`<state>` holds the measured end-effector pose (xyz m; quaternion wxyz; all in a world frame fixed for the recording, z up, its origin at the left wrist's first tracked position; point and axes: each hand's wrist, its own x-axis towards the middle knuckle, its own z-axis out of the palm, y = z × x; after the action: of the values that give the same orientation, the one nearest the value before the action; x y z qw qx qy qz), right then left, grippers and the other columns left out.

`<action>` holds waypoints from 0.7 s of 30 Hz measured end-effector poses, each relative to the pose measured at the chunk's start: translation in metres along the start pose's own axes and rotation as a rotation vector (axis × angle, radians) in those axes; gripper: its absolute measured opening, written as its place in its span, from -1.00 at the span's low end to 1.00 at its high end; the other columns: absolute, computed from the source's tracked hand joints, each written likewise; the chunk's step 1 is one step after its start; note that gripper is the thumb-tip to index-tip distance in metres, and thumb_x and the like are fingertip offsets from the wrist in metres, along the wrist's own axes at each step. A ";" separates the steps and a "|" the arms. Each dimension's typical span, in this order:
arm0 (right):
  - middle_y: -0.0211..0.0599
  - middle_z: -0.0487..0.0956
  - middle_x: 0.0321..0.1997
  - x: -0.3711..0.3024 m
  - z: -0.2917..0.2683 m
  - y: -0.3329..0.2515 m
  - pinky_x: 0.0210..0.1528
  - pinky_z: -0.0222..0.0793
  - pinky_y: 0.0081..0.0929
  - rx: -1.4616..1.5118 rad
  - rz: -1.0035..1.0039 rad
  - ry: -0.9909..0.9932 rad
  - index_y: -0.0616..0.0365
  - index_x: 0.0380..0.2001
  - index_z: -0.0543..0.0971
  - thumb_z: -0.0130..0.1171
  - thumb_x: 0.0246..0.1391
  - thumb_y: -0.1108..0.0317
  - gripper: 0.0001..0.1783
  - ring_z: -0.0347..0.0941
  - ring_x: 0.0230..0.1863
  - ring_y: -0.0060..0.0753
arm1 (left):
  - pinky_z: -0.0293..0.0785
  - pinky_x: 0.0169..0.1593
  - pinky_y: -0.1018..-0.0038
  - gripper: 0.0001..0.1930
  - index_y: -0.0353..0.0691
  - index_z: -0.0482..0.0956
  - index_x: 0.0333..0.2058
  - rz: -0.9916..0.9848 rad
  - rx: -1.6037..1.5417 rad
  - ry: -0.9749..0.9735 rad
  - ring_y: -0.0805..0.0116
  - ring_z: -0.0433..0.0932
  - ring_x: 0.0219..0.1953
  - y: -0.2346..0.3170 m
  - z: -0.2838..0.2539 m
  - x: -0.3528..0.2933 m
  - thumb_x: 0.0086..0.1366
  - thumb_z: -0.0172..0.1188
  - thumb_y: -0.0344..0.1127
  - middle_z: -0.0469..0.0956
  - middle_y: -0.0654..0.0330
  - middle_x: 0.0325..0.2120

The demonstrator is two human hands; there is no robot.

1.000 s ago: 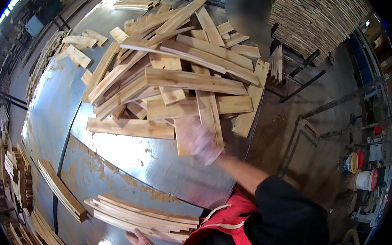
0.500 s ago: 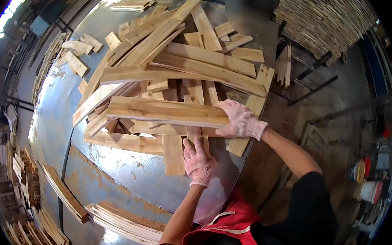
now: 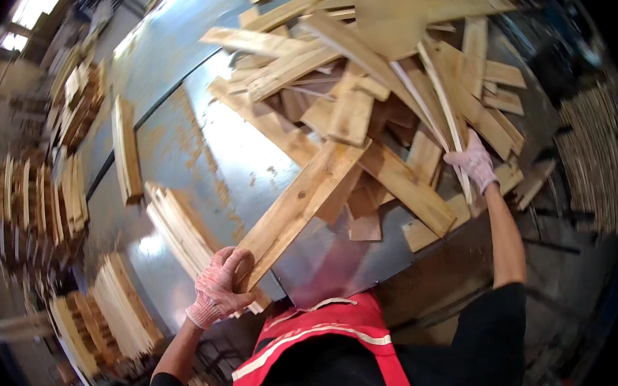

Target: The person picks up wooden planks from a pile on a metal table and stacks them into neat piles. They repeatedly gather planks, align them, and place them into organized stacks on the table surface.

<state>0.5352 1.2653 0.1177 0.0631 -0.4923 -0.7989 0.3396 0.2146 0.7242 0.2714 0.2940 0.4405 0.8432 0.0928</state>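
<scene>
My left hand [image 3: 219, 285], in a pale pink knit glove, is closed round the near end of a flat wooden board [image 3: 302, 201]. This board slants up to the right, its far end over the pile of loose boards [image 3: 350, 112]. My right hand [image 3: 474, 164], gloved alike, is at the pile's right side, closed on the near end of a long narrow board [image 3: 441, 86] standing partly on edge. Its fingertips are partly hidden by the wood. More boards lie crossed at many angles between my hands.
The metal table [image 3: 225, 156] carries sawdust patches. Stacked wooden strips [image 3: 179, 223] lie beside my left hand, with another small stack [image 3: 126, 150] beyond. Bundled strips [image 3: 124, 305] stand left of the table. A large slat stack [image 3: 594, 161] stands at the right.
The view has swung left. My left hand has gone from lying on a short board to gripping a board's end out left. My right hand now holds a narrow board instead of the wide one.
</scene>
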 end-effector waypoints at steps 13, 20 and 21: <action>0.26 0.25 0.44 -0.142 0.165 -0.165 0.45 0.17 -0.11 -0.047 0.100 0.190 0.28 0.50 -0.02 0.51 -0.05 -0.06 0.27 0.19 0.44 0.26 | 0.54 0.06 0.38 -0.28 -0.36 0.37 0.24 -0.621 -1.043 0.540 0.23 0.60 -0.05 -0.105 0.052 -0.040 0.13 0.44 -0.27 0.62 -0.02 -0.04; 0.37 0.08 0.49 -0.104 0.228 -0.178 0.46 0.17 0.01 -0.326 0.397 0.474 0.24 0.51 -0.11 0.51 -0.08 -0.05 0.32 0.09 0.48 0.35 | 0.55 -0.12 0.44 -0.57 -0.36 0.51 0.07 -0.461 -1.235 0.624 0.43 0.55 -0.18 -0.156 0.038 0.023 0.29 0.27 -0.28 0.63 0.12 -0.18; 0.35 0.12 0.47 -0.101 0.229 -0.184 0.42 0.23 0.02 -0.290 0.427 0.514 0.16 0.51 -0.08 0.54 -0.16 0.08 0.31 0.18 0.42 0.36 | 0.54 -0.15 0.45 -0.61 -0.36 0.52 0.05 -0.367 -1.247 0.711 0.44 0.55 -0.20 -0.167 0.029 0.046 0.30 0.24 -0.29 0.62 0.13 -0.21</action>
<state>0.3503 1.0193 0.0781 0.1192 -0.7211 -0.6761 0.0933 0.0963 0.6582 0.1595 0.2097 -0.0128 0.7384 0.6408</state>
